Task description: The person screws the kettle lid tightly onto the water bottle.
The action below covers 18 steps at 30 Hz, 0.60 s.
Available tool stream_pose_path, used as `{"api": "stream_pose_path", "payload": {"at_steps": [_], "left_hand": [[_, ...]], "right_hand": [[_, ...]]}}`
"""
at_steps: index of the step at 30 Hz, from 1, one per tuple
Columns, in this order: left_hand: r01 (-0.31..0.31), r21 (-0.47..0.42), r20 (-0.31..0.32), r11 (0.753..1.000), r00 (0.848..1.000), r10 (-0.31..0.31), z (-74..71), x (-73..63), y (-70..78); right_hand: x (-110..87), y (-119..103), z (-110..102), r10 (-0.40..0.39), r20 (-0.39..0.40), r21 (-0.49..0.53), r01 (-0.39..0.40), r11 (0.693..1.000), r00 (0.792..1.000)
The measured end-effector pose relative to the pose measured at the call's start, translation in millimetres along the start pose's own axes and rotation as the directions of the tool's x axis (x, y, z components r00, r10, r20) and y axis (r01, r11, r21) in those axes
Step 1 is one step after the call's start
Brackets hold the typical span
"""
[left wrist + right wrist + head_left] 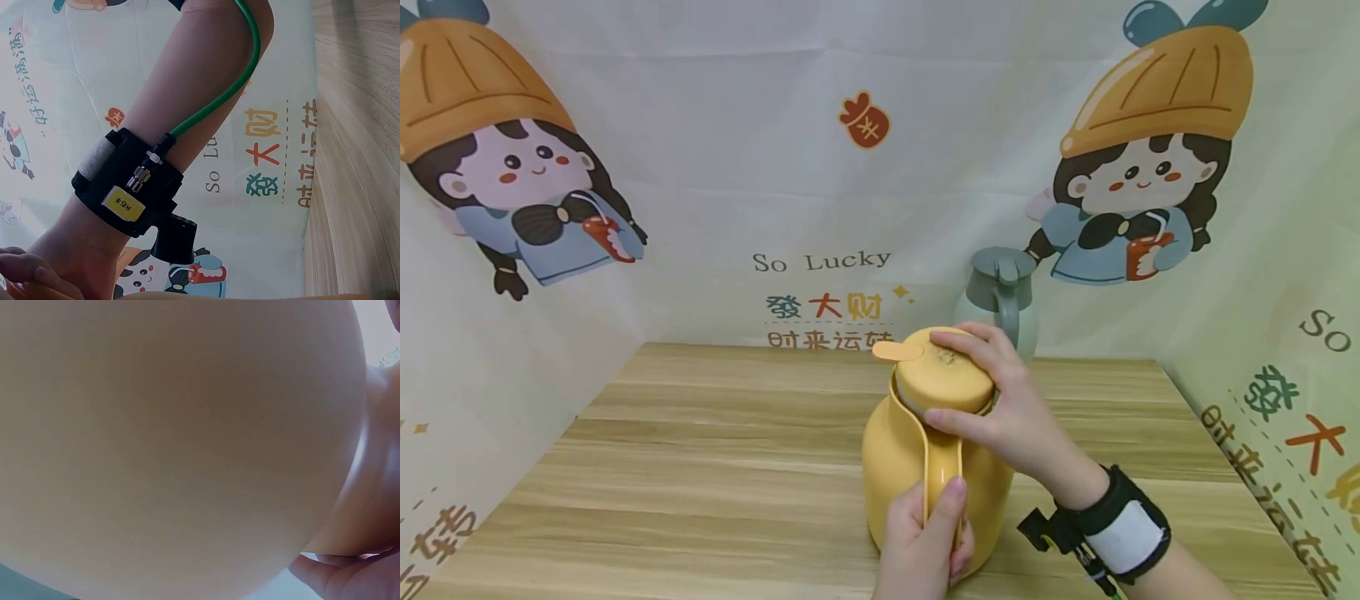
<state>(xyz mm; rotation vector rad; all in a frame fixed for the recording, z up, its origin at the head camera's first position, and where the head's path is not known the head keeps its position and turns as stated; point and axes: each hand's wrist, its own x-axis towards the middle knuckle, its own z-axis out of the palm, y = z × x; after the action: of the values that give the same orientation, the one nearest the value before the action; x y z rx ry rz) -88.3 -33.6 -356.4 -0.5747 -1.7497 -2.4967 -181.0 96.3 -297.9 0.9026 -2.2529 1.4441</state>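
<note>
A yellow vacuum jug (883, 467) stands on the wooden table. My left hand (921, 537) grips its handle (943, 467), thumb along the outer face. Up top, my right hand (1000, 392) holds the round yellow lid (943, 367), with the thumb on the near side and fingers over the far side. The lid sits tilted at the mouth, a grey band showing under its edge. Its flat tab (891, 351) points left. In the right wrist view the jug's body (175, 450) fills most of the picture, with fingers (350, 578) at the handle.
Behind the jug, against the printed backdrop, stands a grey-green jug (1000, 287), partly covered by my right hand. The wooden table (700, 467) stretches left and right. A black wrist strap (1120, 525) with a small camera and green cable is on my right forearm.
</note>
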Motion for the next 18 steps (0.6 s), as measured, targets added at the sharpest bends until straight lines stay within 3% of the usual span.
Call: {"api": "stream_pose_path", "payload": {"at_steps": [11,18], "left_hand": [[-0.049,-0.011,0.034,0.999,0.998,0.049,0.6,1.5,-1.3],[-0.033,-0.006,0.017,0.999,0.999,0.033,0.0,0.9,-2.2]], "right_hand": [[-3.2,-2.0,1.4,0.049,0.008,-0.007,-0.049,0.999,0.999],[-4.3,-3.0,-1.2,0.013,0.049,-0.081,-0.009,0.997,0.999]]}}
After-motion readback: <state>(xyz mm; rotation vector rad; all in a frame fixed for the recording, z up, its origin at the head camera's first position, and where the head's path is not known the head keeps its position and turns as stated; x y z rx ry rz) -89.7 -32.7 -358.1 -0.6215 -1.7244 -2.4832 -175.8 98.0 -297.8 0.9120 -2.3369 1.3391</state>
